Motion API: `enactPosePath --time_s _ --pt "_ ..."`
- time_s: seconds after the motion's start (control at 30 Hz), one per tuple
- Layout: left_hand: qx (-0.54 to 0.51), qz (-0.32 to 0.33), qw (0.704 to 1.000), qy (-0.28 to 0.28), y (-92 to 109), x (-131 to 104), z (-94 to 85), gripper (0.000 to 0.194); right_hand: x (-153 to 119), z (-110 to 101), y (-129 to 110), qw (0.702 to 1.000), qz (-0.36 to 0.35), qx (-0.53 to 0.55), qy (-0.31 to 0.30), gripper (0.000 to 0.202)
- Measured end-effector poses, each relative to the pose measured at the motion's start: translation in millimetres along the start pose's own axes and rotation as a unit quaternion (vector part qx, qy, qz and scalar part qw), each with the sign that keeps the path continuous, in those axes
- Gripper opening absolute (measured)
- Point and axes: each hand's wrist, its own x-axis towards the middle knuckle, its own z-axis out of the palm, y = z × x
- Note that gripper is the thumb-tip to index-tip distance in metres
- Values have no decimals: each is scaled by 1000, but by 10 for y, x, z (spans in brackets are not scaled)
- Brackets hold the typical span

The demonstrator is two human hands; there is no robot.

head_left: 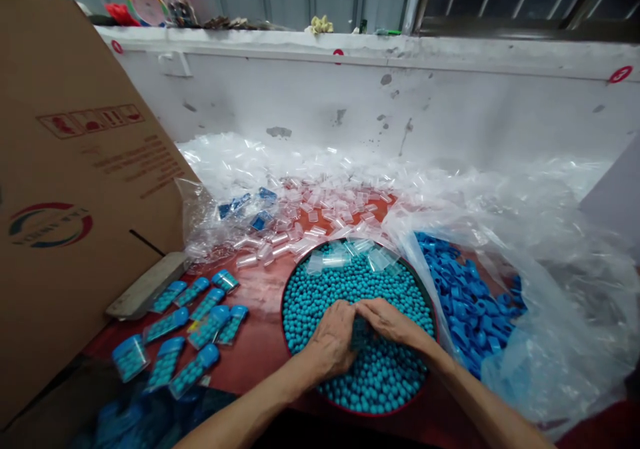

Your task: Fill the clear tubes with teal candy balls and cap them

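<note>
Both hands meet over a round tub [286, 316] full of small teal balls [380, 382]. My left hand [336, 334] is curled round a clear container [359, 334], which is partly hidden between the hands. The fingers of my right hand [384, 319] bend down over the top of it, touching my left hand; its fingertips are hidden. Several clear empty containers [335, 257] lie on the balls at the tub's far side. Left of the tub, several ball-filled containers with blue caps [201, 369] rest on the red table [250, 362].
A large cardboard box [90, 189] stands at the left, beside a grey block [147, 286]. Loose blue caps [470, 302] lie right of the tub near a clear plastic bag [565, 342]. More clear containers [320, 209] are heaped behind, before a white wall [310, 102].
</note>
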Motion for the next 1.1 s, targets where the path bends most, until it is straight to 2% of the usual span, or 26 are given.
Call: enactPosePath --time_s 0.07,0.1,0.17,0.23,0.3,0.4,0.5,0.57,0.67,0.77,0.9,0.97,1.03,1.1 --pt "-4 -30 1000 -3 12 2 8 60 8 -18 -1 997 24 48 -53 35" --pt "1 -46 999 -6 23 9 0 65 24 -34 -2 997 31 44 -58 34" --pt "19 -77 997 -21 52 31 -39 67 79 -73 -14 999 20 -21 -16 33" --pt "36 -96 994 -44 87 49 -91 54 165 -117 -41 993 -1 -112 44 31" --pt "41 -103 992 -52 119 44 -134 42 282 -160 -84 979 -9 -180 93 27" --pt "36 -105 993 -35 137 -9 -171 42 514 -209 -147 952 -10 -267 149 22" --pt "39 -100 994 -11 102 -88 -198 45 752 -223 -154 926 3 -348 143 27" --pt "38 -96 995 5 53 -142 -218 47 861 -219 -117 921 17 -367 131 27" --pt "23 -88 995 33 -32 -210 -237 47 892 -220 -25 922 23 -362 134 28" --pt "6 -64 995 75 -89 -207 -254 49 779 -249 71 935 27 -320 149 35" --pt "45 -12 992 114 -100 13 -361 47 557 -285 150 971 -35 -178 154 31" --pt "63 15 993 98 -112 175 -435 45 468 -282 150 976 -90 -134 147 27" --pt "53 33 996 58 -146 304 -487 45 397 -275 120 975 -131 -114 141 24" --pt "29 39 998 27 -210 374 -497 46 347 -279 68 973 -130 -125 145 21"
